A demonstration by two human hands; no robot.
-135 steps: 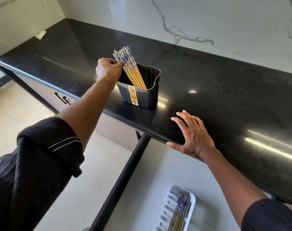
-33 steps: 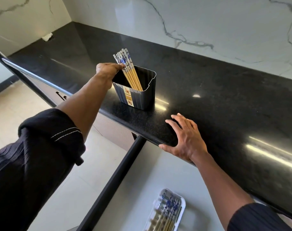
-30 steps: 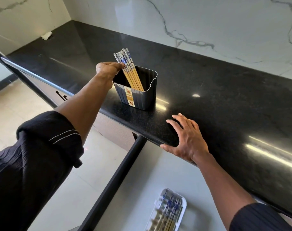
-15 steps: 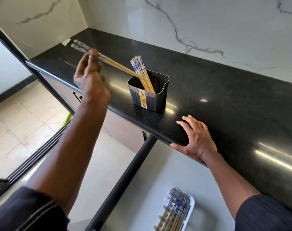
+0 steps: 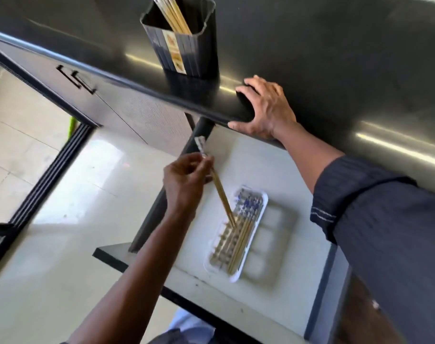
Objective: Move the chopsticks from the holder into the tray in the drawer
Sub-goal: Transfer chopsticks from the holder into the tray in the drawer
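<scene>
My left hand [image 5: 186,181] grips a pair of wooden chopsticks [image 5: 222,197] with blue-patterned tops. They slant down so their tips touch the white slotted tray [image 5: 257,220] in the open drawer [image 5: 280,170]. Several chopsticks [image 5: 242,234] lie side by side in the tray's left half. The dark ribbed holder [image 5: 186,43] stands on the black counter near its front edge, with more chopsticks [image 5: 173,13] leaning inside it. My right hand [image 5: 264,108] rests flat on the counter edge, fingers spread, holding nothing.
The black counter [image 5: 335,58] overhangs the back of the drawer. The drawer's dark side wall [image 5: 161,202] runs just left of my left hand. A cabinet front with black handles [image 5: 76,79] is at the left, above a pale tiled floor [image 5: 25,145].
My left hand has pulled a pair of chopsticks out of the holder and carried them down into the drawer, onto the tray. The view has tilted downward. My right hand stayed put.
</scene>
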